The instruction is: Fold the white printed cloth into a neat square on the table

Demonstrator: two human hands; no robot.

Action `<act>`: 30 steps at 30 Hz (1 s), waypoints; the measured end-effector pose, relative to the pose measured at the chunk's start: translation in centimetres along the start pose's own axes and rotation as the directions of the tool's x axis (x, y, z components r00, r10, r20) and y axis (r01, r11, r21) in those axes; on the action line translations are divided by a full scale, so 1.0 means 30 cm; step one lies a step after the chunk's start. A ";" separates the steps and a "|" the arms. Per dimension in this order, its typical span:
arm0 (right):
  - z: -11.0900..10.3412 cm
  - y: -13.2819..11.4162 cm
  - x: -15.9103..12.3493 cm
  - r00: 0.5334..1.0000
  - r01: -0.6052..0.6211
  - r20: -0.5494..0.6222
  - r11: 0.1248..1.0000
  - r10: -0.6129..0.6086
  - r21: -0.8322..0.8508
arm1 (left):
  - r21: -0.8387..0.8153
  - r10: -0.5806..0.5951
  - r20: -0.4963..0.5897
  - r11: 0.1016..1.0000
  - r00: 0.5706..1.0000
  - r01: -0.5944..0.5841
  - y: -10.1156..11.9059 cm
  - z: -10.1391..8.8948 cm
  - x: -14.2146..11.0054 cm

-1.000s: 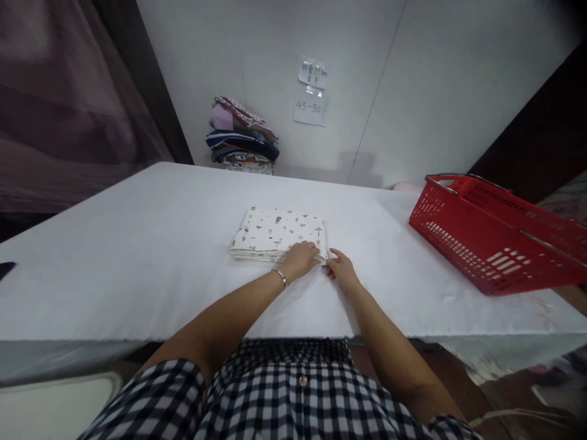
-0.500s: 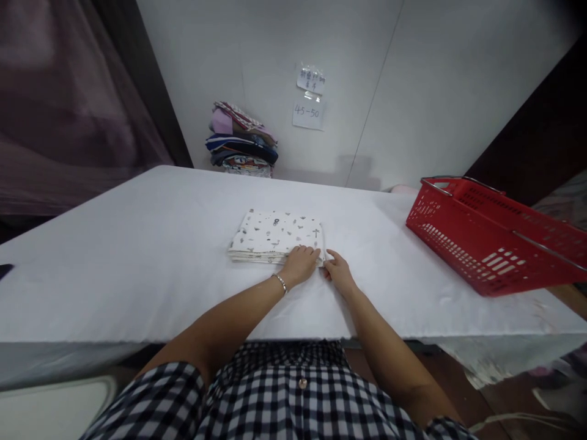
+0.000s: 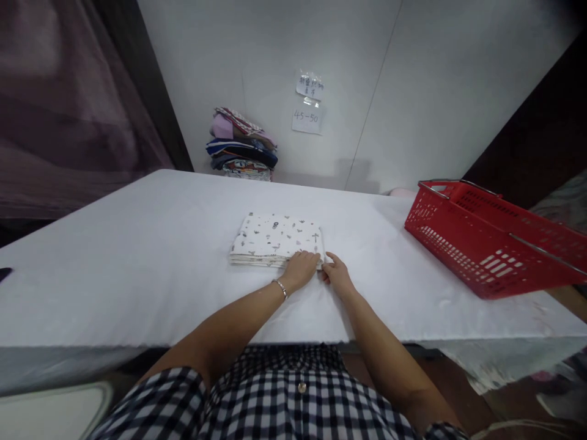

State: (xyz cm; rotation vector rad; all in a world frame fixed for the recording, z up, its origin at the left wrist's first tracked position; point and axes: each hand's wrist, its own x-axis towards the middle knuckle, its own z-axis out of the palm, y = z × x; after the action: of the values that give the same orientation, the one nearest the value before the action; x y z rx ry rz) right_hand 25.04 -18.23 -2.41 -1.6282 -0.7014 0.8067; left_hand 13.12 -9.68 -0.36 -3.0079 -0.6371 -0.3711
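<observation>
A white cloth [image 3: 274,237] printed with small grey motifs lies folded in a flat, layered rectangle on the white-covered table. My left hand [image 3: 300,271], with a bracelet at the wrist, is curled over the cloth's front edge near its right corner; the thumb is hidden. Just to the right, my right hand [image 3: 337,275] pinches that same front right corner between thumb and fingers. Its index finger sticks out along the right side of the cloth. The stacked layers show along the front edge, left of my hands.
A red plastic basket [image 3: 495,244] with wire handles stands on the table at the right. Behind the table's far edge rises a stack of folded fabrics [image 3: 243,146] against the wall. Two paper signs [image 3: 307,117] hang there. A dark object [image 3: 4,273] lies at the far left edge.
The view has tilted up slightly, so everything sits a little lower. My right hand's fingertips have shifted slightly at the corner; the cloth stays in place.
</observation>
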 end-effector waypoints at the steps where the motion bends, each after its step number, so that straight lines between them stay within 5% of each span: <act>1: 0.000 -0.003 -0.001 1.000 -0.004 -0.004 1.000 0.004 0.006 | 0.000 0.001 -0.008 1.000 1.000 -0.001 -0.002 0.005 -0.005; 8: -0.004 -0.030 0.026 0.988 -0.154 -0.009 0.984 0.156 0.094 | -0.018 0.049 -0.054 0.999 0.997 -0.050 -0.018 0.004 -0.032; 15: 0.001 -0.029 0.035 0.991 -0.130 -0.021 0.987 0.129 -0.093 | -0.109 0.071 -0.048 0.991 0.996 -0.076 -0.036 -0.035 -0.070; 22: -0.013 -0.015 0.024 0.994 -0.106 -0.022 0.991 0.105 -0.080 | -0.126 -0.200 -0.088 0.974 0.976 0.189 -0.255 -0.073 -0.191; 26: -0.015 -0.020 0.017 0.994 -0.104 -0.022 0.989 0.103 -0.103 | -0.181 -0.421 -0.175 0.902 0.890 0.391 -0.391 -0.081 -0.308; 30: -0.019 -0.027 0.013 0.995 -0.095 -0.017 0.987 0.094 -0.131 | -0.386 -0.699 -0.177 0.697 0.693 0.604 -0.455 -0.083 -0.378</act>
State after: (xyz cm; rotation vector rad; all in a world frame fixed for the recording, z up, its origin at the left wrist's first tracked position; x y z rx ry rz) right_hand 25.72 -18.09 -1.58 -1.7948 -0.6862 0.8336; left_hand -3.03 -1.89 -0.77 -2.7314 -1.7713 -1.0345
